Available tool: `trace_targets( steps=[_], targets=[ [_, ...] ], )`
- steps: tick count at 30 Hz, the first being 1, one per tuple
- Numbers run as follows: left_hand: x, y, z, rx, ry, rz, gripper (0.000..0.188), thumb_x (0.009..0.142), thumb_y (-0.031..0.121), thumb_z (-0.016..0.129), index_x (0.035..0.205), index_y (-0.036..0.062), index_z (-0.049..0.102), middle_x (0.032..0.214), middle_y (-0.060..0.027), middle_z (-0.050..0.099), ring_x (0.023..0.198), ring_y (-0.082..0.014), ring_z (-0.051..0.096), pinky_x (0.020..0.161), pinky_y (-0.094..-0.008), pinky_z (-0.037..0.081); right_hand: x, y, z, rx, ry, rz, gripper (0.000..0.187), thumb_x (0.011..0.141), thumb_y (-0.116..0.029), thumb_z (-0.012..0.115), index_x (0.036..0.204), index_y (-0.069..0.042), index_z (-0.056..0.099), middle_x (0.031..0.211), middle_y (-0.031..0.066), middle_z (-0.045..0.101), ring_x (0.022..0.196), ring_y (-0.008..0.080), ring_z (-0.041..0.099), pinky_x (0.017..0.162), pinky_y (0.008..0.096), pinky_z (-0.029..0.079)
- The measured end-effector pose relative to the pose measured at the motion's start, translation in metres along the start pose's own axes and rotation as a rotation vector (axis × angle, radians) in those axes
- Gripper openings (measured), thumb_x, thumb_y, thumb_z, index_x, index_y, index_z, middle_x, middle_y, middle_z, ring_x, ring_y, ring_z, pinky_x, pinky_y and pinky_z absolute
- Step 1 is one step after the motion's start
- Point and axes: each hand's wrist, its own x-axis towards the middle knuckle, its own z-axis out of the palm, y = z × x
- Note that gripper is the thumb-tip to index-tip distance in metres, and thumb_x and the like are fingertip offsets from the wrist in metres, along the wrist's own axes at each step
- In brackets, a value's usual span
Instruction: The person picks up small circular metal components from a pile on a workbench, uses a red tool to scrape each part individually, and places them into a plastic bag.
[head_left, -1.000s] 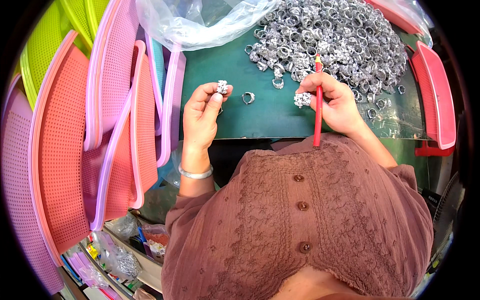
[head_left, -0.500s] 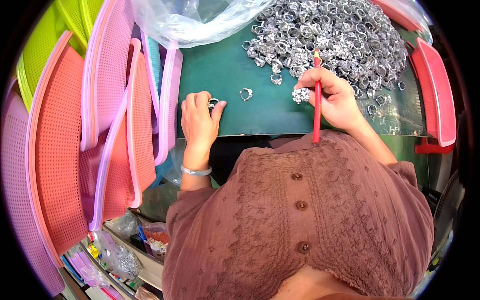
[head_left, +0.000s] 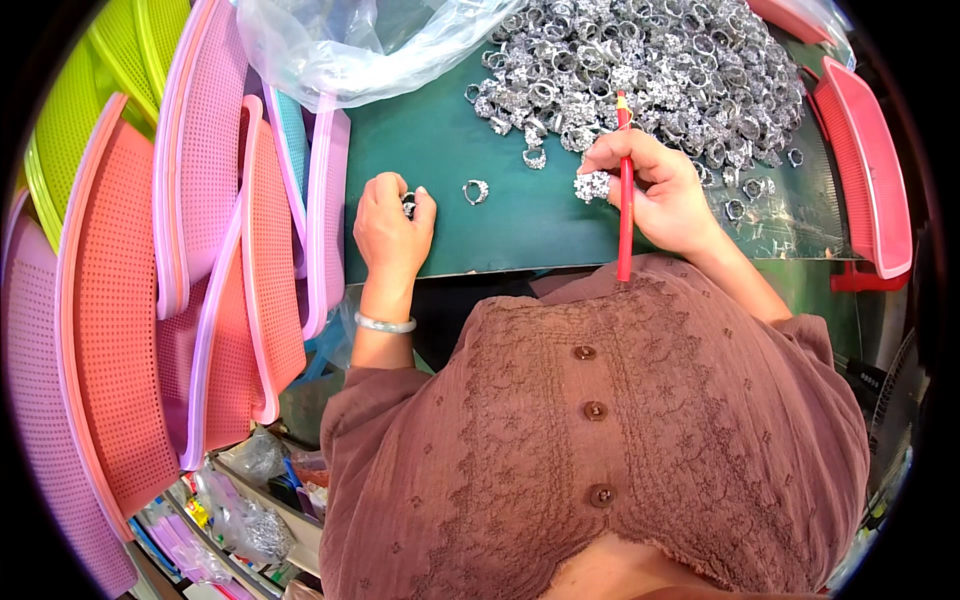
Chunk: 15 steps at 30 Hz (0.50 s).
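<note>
Left hand (head_left: 392, 228): curled on the green mat (head_left: 450, 150), fingertips pinched around a small silver ring (head_left: 408, 203).
Right hand (head_left: 655, 190): gripping a red pencil (head_left: 626, 190) upright, fingers also pressing a ring cluster (head_left: 592, 185) at the mat.
Loose ring (head_left: 476, 191): lies between both hands, touching neither.
Ring heap (head_left: 640, 70): just beyond the right hand.
Baskets (head_left: 200, 230): stacked at left.
</note>
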Motion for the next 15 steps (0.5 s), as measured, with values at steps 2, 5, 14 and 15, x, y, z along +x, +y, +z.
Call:
trace_targets(
  steps=[2,5,14,15],
  targets=[
    [0.004,-0.003,0.006,-0.019,0.083,0.049,0.016,0.07,0.012,0.061,0.081,0.0048,0.052,0.074,-0.0113,0.049,0.07,-0.0308,0.053,0.059,-0.0399,0.044,0.0,0.0,-0.001,-0.007,-0.003,0.02,0.03,0.071,0.012,0.049,0.098,-0.001,0.054,0.093,0.0069,0.06,0.087,0.015,0.06,0.076,0.0259,0.048],
    [0.004,-0.007,0.007,-0.023,0.0,-0.002,0.009,0.072,0.01,0.059,0.08,0.0067,0.056,0.075,-0.0104,0.051,0.064,-0.03,0.053,0.056,-0.0392,0.044,0.0,-0.001,-0.003,-0.015,0.003,0.018,0.031,0.071,0.012,0.049,0.099,0.0,0.055,0.093,0.0073,0.06,0.088,0.016,0.06,0.077,0.0268,0.048],
    [0.029,-0.016,-0.011,-1.564,-0.267,-0.911,0.016,0.086,0.018,0.051,0.085,0.0017,0.054,0.07,-0.0036,0.051,0.058,-0.0122,0.05,0.043,-0.0207,0.035,-0.001,-0.003,-0.011,0.005,0.008,0.037,0.029,0.072,0.011,0.049,0.098,0.0,0.055,0.092,0.0071,0.06,0.087,0.0156,0.06,0.074,0.0262,0.048],
    [0.033,-0.02,-0.01,-1.783,-0.329,-0.944,0.023,0.088,0.023,0.05,0.089,0.0004,0.053,0.074,-0.008,0.053,0.061,-0.0156,0.051,0.045,-0.0205,0.038,-0.002,-0.004,-0.012,0.017,0.014,0.036,0.029,0.072,0.011,0.05,0.098,-0.001,0.055,0.092,0.007,0.06,0.087,0.0154,0.06,0.073,0.026,0.048]
  ],
)
